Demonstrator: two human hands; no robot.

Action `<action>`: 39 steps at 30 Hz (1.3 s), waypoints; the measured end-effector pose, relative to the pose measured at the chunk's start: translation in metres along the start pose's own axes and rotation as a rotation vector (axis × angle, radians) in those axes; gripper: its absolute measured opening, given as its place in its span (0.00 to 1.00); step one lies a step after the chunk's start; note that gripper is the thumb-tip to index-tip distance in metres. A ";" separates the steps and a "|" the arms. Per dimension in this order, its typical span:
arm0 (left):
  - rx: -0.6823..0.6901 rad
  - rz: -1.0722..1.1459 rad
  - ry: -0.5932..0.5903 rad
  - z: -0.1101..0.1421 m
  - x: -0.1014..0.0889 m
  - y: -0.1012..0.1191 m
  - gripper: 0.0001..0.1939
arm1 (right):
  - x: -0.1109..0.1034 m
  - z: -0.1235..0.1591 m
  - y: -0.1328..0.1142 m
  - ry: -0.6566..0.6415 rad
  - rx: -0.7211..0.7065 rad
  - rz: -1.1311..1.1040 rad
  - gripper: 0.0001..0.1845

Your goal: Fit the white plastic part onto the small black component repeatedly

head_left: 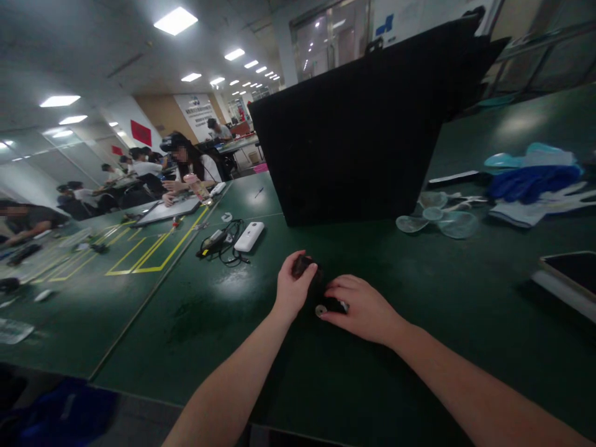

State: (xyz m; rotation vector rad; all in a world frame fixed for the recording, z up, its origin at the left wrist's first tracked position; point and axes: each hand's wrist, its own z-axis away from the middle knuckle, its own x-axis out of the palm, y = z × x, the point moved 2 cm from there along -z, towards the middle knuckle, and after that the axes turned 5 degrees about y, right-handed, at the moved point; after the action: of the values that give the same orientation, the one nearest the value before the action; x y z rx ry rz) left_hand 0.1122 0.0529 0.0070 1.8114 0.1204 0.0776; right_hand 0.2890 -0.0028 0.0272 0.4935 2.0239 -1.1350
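My left hand (pixel 292 282) is closed around a small dark rounded object (pixel 302 265); its exact kind does not show. Just to the right and nearer to me, my right hand (pixel 361 307) grips a small black piece (pixel 333 304) between thumb and fingers. A pale metal ring (pixel 321 311) with a hole shows at that piece's end, by the right thumb tip. The two hands are close together over the dark green table (pixel 223 329). Whether the two dark pieces touch is hidden in shadow between the fingers.
Beyond my hands stands a large black panel (pixel 349 136). A white power bank (pixel 249 236) and black cables (pixel 228 242) lie to the left. At right are clear plastic spoon-like pieces (pixel 459 225), blue gloves (pixel 535 183) and a phone-like slab (pixel 570 273). People sit at tables at far left.
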 end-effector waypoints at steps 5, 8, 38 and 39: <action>0.019 -0.009 0.008 -0.003 -0.001 0.002 0.24 | -0.001 -0.003 0.010 0.083 0.016 0.022 0.24; 0.037 -0.019 0.004 -0.002 -0.001 0.004 0.24 | 0.000 -0.003 0.015 0.113 0.033 0.024 0.24; 0.306 -0.664 -0.318 0.008 -0.074 0.003 0.28 | 0.007 -0.004 -0.019 0.059 -0.220 0.144 0.08; 0.314 -0.659 -0.348 0.009 -0.070 0.003 0.28 | 0.003 -0.004 -0.019 0.123 -0.214 0.140 0.09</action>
State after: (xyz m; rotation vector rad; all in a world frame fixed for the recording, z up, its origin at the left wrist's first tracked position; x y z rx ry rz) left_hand 0.0439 0.0349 0.0089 1.9792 0.4939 -0.7544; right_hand 0.2731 -0.0101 0.0368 0.5970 2.1502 -0.8111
